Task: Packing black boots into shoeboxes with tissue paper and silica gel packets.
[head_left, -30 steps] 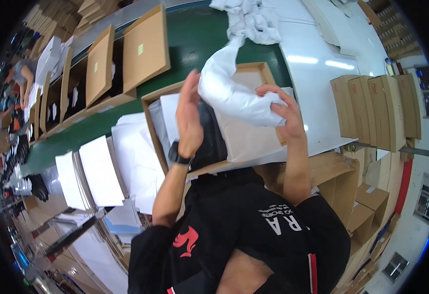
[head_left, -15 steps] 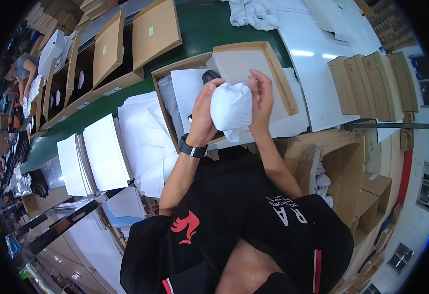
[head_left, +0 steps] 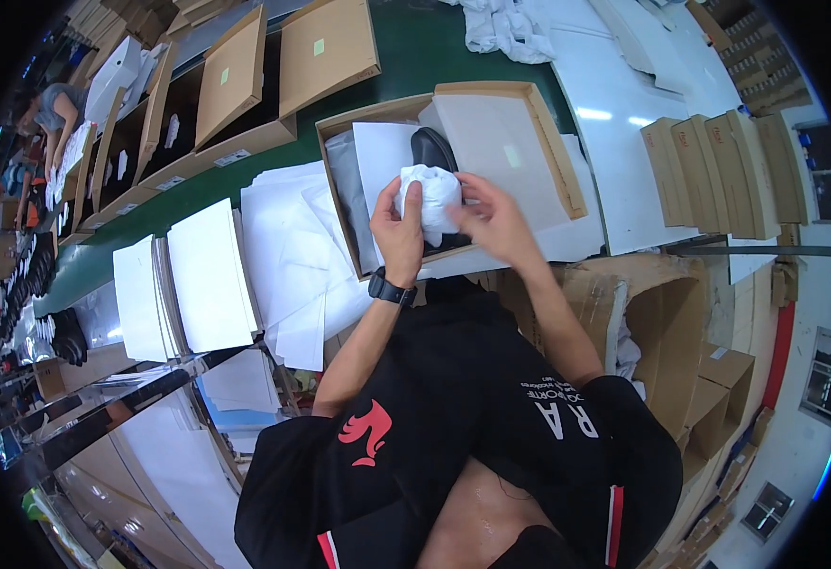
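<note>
Paper wad, soft, light and crushable, is sitting over the black shoe in the open box; left hand at seven o'clock and right hand at four are closing their fingers around its sides.

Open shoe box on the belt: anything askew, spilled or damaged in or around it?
Nothing looks damaged. Both hands, left hand and right hand, press a white paper wad at the black shoe in the open box. Loose white sheets fan unevenly left of it.
</note>
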